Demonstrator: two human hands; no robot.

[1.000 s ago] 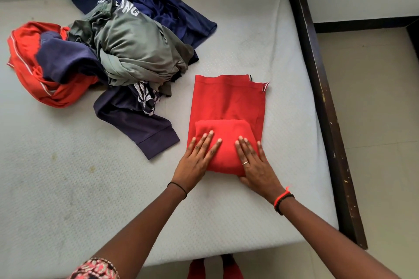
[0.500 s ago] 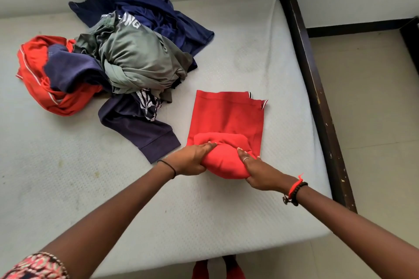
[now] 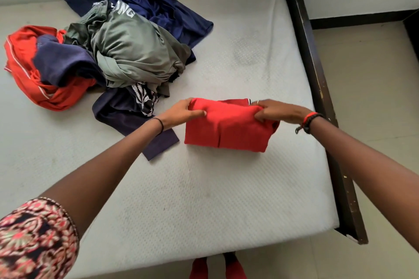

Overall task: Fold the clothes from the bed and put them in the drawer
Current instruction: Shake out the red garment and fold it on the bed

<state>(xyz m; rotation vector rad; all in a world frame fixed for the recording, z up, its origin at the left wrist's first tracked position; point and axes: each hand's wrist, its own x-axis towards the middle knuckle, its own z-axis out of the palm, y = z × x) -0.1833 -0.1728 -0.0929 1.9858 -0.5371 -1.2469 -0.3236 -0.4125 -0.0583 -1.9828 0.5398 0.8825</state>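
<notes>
A plain red folded garment (image 3: 229, 129) lies on a white, dot-textured bed (image 3: 204, 199). Left of the garment is a grey-green shirt (image 3: 136, 52) with white lettering, navy blue clothes (image 3: 163, 7) and an orange-red piece (image 3: 20, 70) with a thin white stripe. Right of it runs a dark brown bed frame (image 3: 317, 88).

The far corner of the folded red cloth garment (image 3: 229, 129) is hiding the tips of the fingers (image 3: 186, 104) of the left hand (image 3: 181, 112). Bunched fabric is covering the fingertips of the right hand (image 3: 278, 111). A crumpled grey-green shirt (image 3: 136, 52) is folding over its own white lettering (image 3: 123, 10), leaving only the last letters readable. A dark navy garment (image 3: 61, 63) is burying much of an orange-red garment (image 3: 25, 75). The bottom edge is cutting off two red shapes (image 3: 217, 269) below the white mattress (image 3: 204, 199), too cropped to identify, and the corner is cropping a floral patterned sleeve (image 3: 34, 240).
</notes>
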